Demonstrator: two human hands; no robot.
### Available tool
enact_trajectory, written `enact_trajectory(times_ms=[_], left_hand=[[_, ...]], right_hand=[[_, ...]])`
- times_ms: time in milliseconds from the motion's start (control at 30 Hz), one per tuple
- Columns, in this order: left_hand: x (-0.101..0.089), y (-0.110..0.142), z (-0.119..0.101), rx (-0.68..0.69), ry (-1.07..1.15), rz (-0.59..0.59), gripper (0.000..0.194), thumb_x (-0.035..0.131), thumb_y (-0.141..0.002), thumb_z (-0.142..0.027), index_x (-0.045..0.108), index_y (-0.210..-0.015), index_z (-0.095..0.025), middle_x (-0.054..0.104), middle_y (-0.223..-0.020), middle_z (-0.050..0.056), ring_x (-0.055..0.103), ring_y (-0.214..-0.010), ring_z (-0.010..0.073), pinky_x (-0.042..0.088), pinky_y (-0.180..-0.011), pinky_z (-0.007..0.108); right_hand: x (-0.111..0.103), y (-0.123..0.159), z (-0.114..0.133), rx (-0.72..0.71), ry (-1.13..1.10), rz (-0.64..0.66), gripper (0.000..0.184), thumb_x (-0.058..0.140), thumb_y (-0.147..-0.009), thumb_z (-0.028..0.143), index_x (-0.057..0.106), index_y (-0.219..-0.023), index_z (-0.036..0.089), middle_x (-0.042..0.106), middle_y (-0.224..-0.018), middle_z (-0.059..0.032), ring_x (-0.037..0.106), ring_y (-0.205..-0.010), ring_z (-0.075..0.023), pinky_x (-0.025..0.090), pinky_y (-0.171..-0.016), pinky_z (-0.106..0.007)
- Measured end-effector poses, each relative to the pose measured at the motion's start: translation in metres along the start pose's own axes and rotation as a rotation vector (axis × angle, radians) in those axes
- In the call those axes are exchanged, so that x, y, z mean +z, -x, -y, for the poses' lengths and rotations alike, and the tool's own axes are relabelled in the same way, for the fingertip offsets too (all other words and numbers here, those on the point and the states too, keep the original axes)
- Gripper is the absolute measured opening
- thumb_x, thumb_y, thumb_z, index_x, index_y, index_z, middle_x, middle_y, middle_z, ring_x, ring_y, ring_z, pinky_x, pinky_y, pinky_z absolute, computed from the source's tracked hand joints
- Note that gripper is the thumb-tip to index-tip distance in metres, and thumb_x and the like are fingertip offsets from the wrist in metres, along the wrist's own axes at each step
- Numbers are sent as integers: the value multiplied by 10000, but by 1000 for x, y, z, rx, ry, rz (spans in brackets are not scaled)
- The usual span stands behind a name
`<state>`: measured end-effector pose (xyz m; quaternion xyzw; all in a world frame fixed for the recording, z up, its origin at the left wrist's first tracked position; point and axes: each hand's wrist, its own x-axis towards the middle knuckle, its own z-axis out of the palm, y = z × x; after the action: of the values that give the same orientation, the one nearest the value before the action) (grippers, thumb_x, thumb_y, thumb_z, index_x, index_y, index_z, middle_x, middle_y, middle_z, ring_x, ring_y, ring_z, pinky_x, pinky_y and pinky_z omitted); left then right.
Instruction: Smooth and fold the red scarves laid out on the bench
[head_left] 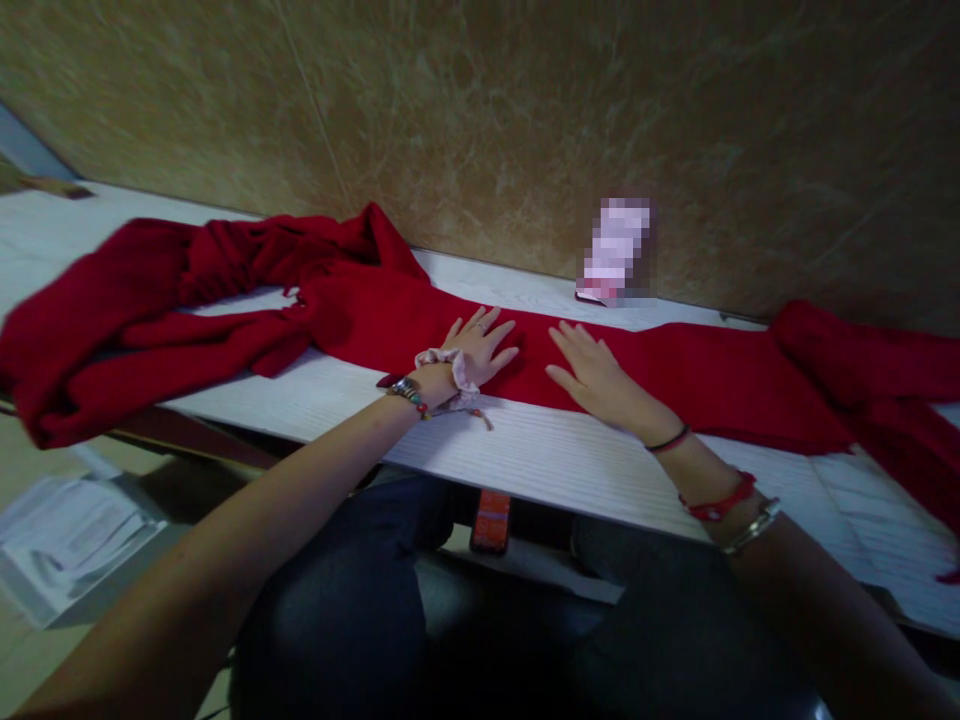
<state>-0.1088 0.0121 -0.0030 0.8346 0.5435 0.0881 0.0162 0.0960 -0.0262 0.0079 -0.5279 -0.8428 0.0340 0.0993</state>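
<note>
A long piece of red cloth [390, 310] stretches across the white tabletop from left to right. Its middle part lies flat, while both ends are bunched up. On the flat part rests my left hand [484, 350], palm down with the fingers spread, a pink scrunchie [450, 370] and beads at the wrist. To its right, my right hand [596, 375] also lies on the cloth with fingers stretched out. Neither hand grips anything. A gap of bare cloth separates the two hands.
A phone-shaped blurred object [616, 250] leans against the marbled wall [480, 120] behind the narrow white table [570, 470]. Another phone [492, 520] with an orange screen is below the table edge, between my knees. On the floor at left stands a box [75, 540] with white contents.
</note>
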Motion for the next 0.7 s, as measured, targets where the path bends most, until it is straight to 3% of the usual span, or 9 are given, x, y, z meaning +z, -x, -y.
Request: enact_trajectory(times_ms=[133,300,433,500,567,633,700], left_hand=[[-1,8,2,71,-45,107,515,330,-901,-441,320,-1367,-221,236,-1450,58,167,-1336,240,141,-1081,400],[-2,18,18,97,-51,135,508,299,-901,-433,295,-1373,-245,209,-1460,42,158,-1338,243,137,-1073,429],[-5,20,19,144,-18,95,482,308,-896,-415,338,-1346,-245,273,-1436,49,169,-1333,254,131,-1071,447],[-10,17,12,208,13,77,489,375,-868,-439,390,-1310,-230,359,-1384,68,274,-1289,252,204,-1056,410],[-17,14,4,324,52,108,480,459,-825,-449,464,-1244,-214,469,-1276,71,424,-1177,221,320,-993,328],[-23,12,-2,398,77,141,413,503,-798,-443,545,-1143,-219,549,-1147,46,508,-1062,193,390,-909,272],[-25,12,-4,386,75,147,334,509,-793,-422,594,-1051,-228,583,-1068,29,528,-1013,195,406,-874,275]], right_hand=[[4,4,12,-85,70,192,606,223,-888,498,224,-1403,179,210,-1466,-94,142,-1339,-271,161,-1036,-563],[-4,20,-22,35,89,298,625,251,-873,506,197,-1412,193,171,-1475,-78,133,-1336,-285,188,-1032,-559],[-7,20,-28,23,74,213,592,327,-867,474,270,-1387,197,247,-1454,-107,183,-1326,-290,244,-1014,-555],[-10,16,-18,-85,27,97,557,374,-866,439,330,-1358,179,315,-1425,-118,241,-1313,-262,277,-1019,-504],[-15,13,-6,-217,-28,26,480,419,-863,391,438,-1283,158,450,-1325,-123,386,-1229,-230,352,-989,-427],[-19,13,4,-314,-33,38,365,452,-858,333,551,-1162,158,567,-1164,-108,514,-1072,-207,429,-906,-372],[-22,17,10,-357,24,72,280,466,-852,279,610,-1063,164,609,-1044,-94,559,-954,-199,465,-828,-351]])
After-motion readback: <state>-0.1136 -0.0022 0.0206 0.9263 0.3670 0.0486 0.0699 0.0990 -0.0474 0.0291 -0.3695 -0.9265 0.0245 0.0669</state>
